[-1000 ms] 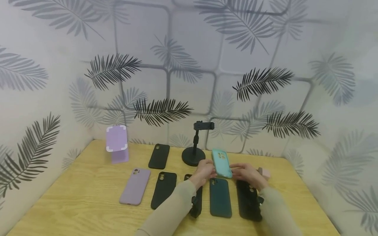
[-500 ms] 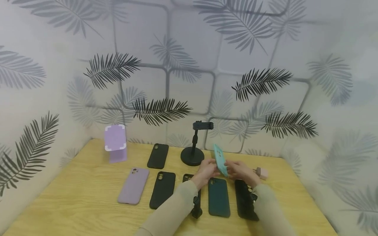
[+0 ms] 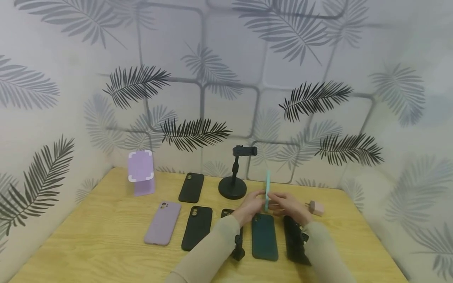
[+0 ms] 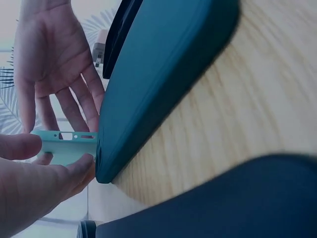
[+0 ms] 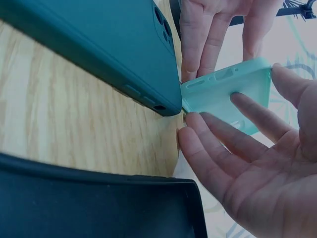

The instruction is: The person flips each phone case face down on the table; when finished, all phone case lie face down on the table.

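Note:
A mint-green phone case stands on its edge between my two hands, its narrow side facing the head view. My left hand holds it from the left, thumb and fingers on the case in the left wrist view. From the other side my right hand pinches it; in the right wrist view the thumb is at a corner of the case and a fingertip touches its hollow inner face. Just in front lies a dark teal phone case. A black phone case lies partly under my right wrist.
A black phone stand is behind the left hand, and a pink charger plug lies right of the right hand. Leftward are a lilac phone case, black cases and a purple stand. My left forearm partly covers another black case.
The mint phone case has turned from showing its camera-hole back to standing edge-on. My right hand has shifted slightly left, and the charger plug now shows fully.

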A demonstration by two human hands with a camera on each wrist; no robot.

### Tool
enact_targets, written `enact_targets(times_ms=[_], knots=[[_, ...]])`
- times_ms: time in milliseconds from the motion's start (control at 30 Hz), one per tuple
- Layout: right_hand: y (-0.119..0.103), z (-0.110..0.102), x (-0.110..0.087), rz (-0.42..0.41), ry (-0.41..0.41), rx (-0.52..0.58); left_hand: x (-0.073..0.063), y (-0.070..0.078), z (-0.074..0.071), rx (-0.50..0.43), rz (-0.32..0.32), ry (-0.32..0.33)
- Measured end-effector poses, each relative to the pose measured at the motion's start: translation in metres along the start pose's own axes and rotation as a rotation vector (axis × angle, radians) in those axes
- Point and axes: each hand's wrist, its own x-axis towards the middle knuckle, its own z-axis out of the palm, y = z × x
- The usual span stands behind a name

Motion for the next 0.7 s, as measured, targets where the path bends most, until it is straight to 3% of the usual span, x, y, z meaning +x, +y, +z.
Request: enact_targets(times_ms=[167, 400, 700], knots=[[0.003, -0.004, 0.001, -0.007, -0.020, 0.071, 0.002, 0.002, 0.000, 0.043, -0.010, -0.004], [0.006, -0.006, 0.001, -0.068, -0.042, 0.110, -0.001, 0.003, -0.002, 0.048, -0.025, -0.073], [0.005, -0.011, 0.002, -0.035, 0.047, 0.139, -0.002, 0.003, -0.005, 0.117, -0.045, -0.095]])
